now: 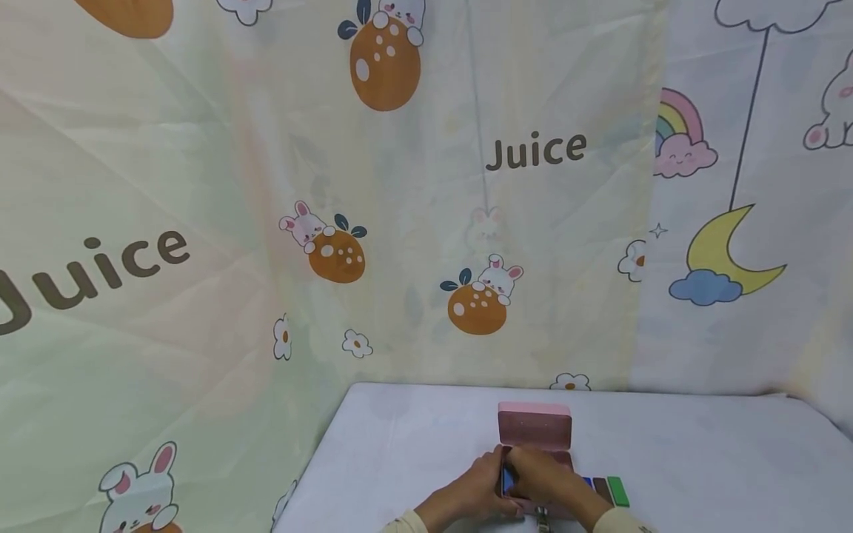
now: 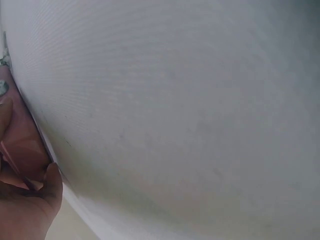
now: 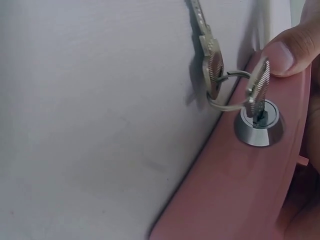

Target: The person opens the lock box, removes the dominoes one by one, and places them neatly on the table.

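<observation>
A pink lockable box [image 1: 536, 429] stands on the table with its lid raised. My left hand [image 1: 481, 485] grips its left side, the thumb pressed against the front near the corner. Over the opening, my right hand [image 1: 536, 474] reaches down into the box, its fingertips hidden. Beside those fingers a blue piece [image 1: 509, 480] shows at the left of the inside; I cannot tell whether the right hand holds it. On the front, a key [image 3: 258, 90] sits in the round silver lock [image 3: 260, 127], and a second key [image 3: 212, 70] hangs from the same ring.
Right of the box, a green block [image 1: 618, 491], a dark brown block [image 1: 603, 488] and a blue block [image 1: 588, 482] lie in a row, partly behind the right forearm. White cloth covers the table [image 1: 706, 459]. Printed curtains [image 1: 413, 222] hang behind and to the left.
</observation>
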Motion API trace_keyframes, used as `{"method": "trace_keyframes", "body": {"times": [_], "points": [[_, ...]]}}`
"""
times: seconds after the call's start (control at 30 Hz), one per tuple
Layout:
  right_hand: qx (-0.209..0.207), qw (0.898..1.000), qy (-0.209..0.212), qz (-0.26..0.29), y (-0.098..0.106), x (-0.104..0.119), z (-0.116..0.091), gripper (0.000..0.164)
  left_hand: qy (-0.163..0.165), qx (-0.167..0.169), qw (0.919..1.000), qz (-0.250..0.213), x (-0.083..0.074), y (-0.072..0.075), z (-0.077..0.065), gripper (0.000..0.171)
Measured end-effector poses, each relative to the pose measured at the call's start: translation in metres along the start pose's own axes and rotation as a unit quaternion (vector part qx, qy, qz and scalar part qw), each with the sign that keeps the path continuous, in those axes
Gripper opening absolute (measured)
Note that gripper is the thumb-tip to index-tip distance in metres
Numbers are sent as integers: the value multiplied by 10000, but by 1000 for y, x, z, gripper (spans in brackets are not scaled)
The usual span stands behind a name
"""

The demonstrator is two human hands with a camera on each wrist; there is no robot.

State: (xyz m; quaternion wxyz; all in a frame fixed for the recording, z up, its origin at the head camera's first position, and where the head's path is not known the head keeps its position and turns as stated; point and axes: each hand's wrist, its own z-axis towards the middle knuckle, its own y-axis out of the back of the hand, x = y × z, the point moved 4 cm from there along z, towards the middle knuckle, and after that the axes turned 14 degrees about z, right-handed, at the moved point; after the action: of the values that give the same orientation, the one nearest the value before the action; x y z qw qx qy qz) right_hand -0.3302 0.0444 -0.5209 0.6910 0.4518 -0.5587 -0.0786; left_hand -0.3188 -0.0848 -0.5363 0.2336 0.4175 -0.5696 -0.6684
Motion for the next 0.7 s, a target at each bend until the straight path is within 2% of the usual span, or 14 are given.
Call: {"method": "trace_keyframes", "body": {"times": [0.3, 0.5, 0.7], "points": [[-139, 9998, 29, -114, 3, 4, 1, 39, 73, 1, 10000, -44, 0, 3, 3, 85], [-193, 9995, 123, -238, 4, 4, -1, 32, 107, 10, 9998, -146, 1, 0, 3, 85], [-164, 9985, 376, -364, 6, 7, -5, 33, 74, 13, 9999, -150, 3, -5, 4, 85]]}}
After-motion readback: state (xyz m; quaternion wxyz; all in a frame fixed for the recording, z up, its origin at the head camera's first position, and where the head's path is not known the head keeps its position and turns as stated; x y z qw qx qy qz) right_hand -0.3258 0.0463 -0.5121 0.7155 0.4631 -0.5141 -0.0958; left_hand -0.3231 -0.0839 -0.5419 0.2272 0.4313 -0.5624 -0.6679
